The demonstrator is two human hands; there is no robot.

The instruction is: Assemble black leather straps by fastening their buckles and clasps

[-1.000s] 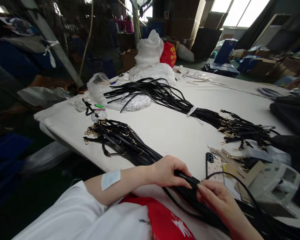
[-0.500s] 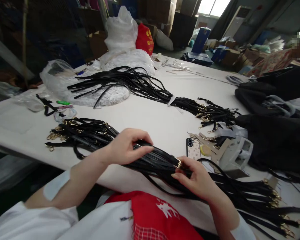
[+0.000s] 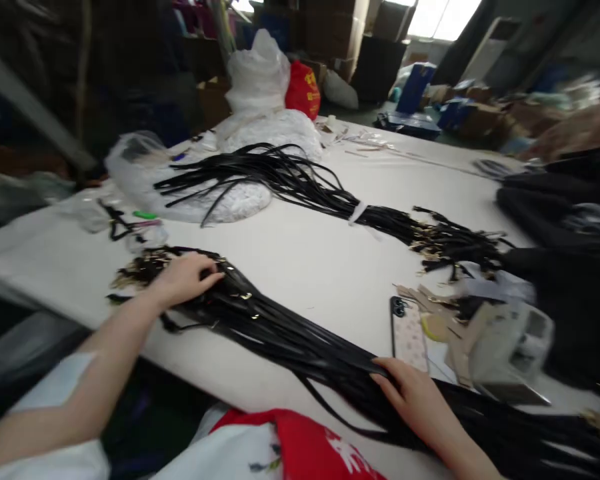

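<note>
A long bundle of black straps (image 3: 300,333) lies slantwise along the near side of the white table, with gold buckles and clasps (image 3: 135,270) at its left end. My left hand (image 3: 190,277) is on the bundle close to those clasps, its fingers curled round straps. Farther down the bundle, my right hand (image 3: 405,390) has its thumb and fingers closed over straps at the far edge. The exact straps under each hand are partly hidden, and the picture is blurred.
A second strap bundle, tied with a white band (image 3: 359,212), lies farther back. Right of centre are a phone (image 3: 410,337), a yellow tape roll (image 3: 435,328) and a whitish dispenser (image 3: 520,353). Plastic bags (image 3: 260,80) and a red bag (image 3: 304,90) stand behind.
My left hand has moved left along the bundle toward the clasps. My right hand has left the gold buckle it held and now lies lower on the straps. The view has shifted slightly.
</note>
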